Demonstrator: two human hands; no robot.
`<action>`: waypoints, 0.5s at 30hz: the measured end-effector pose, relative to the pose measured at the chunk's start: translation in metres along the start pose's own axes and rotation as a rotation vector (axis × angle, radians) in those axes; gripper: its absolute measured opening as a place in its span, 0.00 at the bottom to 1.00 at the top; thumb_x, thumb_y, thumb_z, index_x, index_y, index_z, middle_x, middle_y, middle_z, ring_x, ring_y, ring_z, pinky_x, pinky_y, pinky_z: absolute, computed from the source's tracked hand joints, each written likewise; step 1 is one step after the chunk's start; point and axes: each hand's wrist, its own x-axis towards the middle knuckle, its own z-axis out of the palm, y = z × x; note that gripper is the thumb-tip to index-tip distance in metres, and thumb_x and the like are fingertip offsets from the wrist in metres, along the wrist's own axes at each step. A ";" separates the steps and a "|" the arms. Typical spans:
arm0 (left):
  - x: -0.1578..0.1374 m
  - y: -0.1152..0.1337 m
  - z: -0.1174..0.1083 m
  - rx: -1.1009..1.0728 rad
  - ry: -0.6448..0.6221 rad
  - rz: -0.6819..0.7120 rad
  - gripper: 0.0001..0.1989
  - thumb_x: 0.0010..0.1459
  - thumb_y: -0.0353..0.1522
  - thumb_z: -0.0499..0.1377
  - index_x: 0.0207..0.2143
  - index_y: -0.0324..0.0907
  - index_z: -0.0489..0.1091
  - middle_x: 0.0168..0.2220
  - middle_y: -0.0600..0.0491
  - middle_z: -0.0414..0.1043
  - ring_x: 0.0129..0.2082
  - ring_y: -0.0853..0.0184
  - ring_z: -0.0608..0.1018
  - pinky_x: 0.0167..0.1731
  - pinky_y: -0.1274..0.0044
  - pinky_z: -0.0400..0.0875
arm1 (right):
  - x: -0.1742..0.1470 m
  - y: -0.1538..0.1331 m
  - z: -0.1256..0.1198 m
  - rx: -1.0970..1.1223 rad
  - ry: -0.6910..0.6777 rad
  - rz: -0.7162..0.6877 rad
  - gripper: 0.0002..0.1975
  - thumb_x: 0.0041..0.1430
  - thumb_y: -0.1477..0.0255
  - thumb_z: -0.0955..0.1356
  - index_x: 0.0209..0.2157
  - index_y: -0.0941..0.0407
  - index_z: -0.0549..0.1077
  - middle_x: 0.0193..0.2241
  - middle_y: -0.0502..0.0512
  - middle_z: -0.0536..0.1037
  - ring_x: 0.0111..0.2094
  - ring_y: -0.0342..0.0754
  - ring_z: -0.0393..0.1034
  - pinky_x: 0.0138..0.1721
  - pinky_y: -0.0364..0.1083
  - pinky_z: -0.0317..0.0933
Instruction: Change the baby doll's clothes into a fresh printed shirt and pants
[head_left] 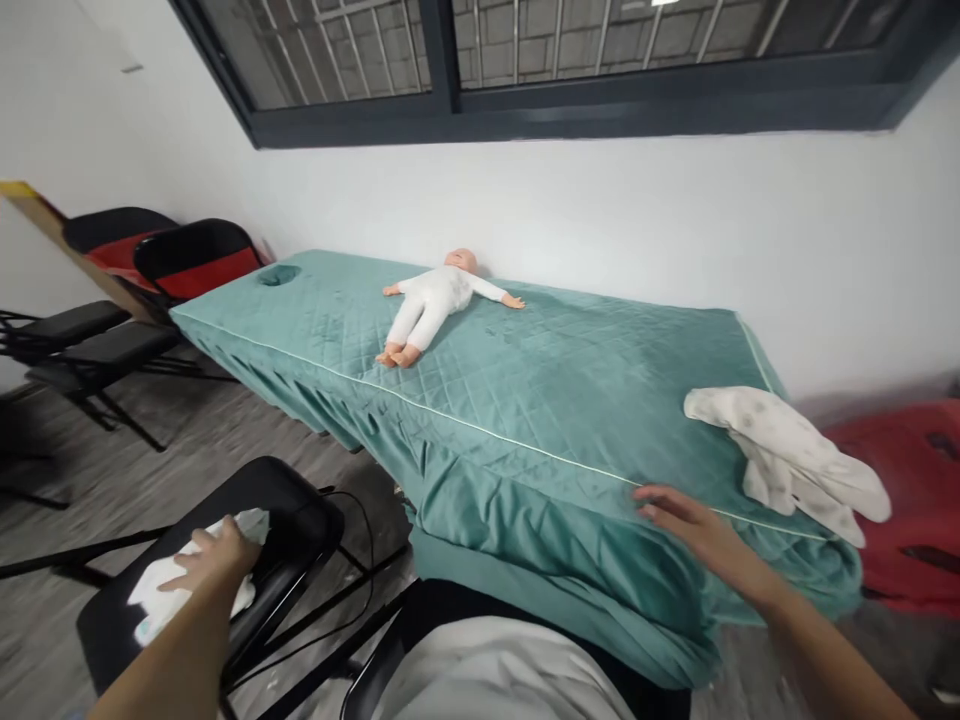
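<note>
On the black folding chair [289, 500] at the lower left, my left hand [214, 558] rests with spread fingers on a white, soft item [161, 590] with faint coloured print, perhaps a diaper. My hand covers part of it. My right hand [679, 520] hovers at or touches the front edge of the green quilted bed cover [570, 400], fingers stretched and nothing in them. A baby doll [435, 300] in a white bodysuit lies on its back on the bed, arms out. Right of my right hand, crumpled white spotted baby clothing [787, 440] hangs over the bed's end.
Black and red folding chairs [199, 260] stand at the far left beside a leaning board [67, 245]. A red bag-like object [911, 490] lies beyond the bed's right end. A cable [367, 540] runs beside the near chair. The wall and window [450, 125] border the bed.
</note>
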 end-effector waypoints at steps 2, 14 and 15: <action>0.003 0.007 -0.003 0.054 0.047 0.008 0.21 0.62 0.39 0.47 0.53 0.42 0.68 0.62 0.34 0.65 0.61 0.39 0.68 0.43 0.46 0.67 | -0.006 0.008 0.018 -0.005 -0.099 -0.052 0.25 0.60 0.50 0.65 0.49 0.53 0.75 0.49 0.58 0.79 0.51 0.56 0.72 0.58 0.55 0.63; -0.012 0.215 -0.084 -0.194 0.428 1.097 0.20 0.64 0.29 0.49 0.55 0.37 0.71 0.61 0.37 0.69 0.58 0.50 0.72 0.56 0.60 0.66 | -0.030 -0.004 -0.022 -0.206 -0.039 -0.257 0.17 0.66 0.56 0.63 0.48 0.51 0.74 0.49 0.55 0.78 0.49 0.53 0.73 0.53 0.52 0.67; -0.024 0.241 -0.097 -0.238 0.444 1.165 0.19 0.64 0.28 0.49 0.54 0.37 0.72 0.60 0.38 0.70 0.57 0.51 0.72 0.55 0.60 0.67 | -0.022 -0.007 -0.043 -0.274 0.148 -0.288 0.18 0.65 0.56 0.64 0.50 0.50 0.73 0.51 0.56 0.77 0.52 0.55 0.72 0.56 0.54 0.65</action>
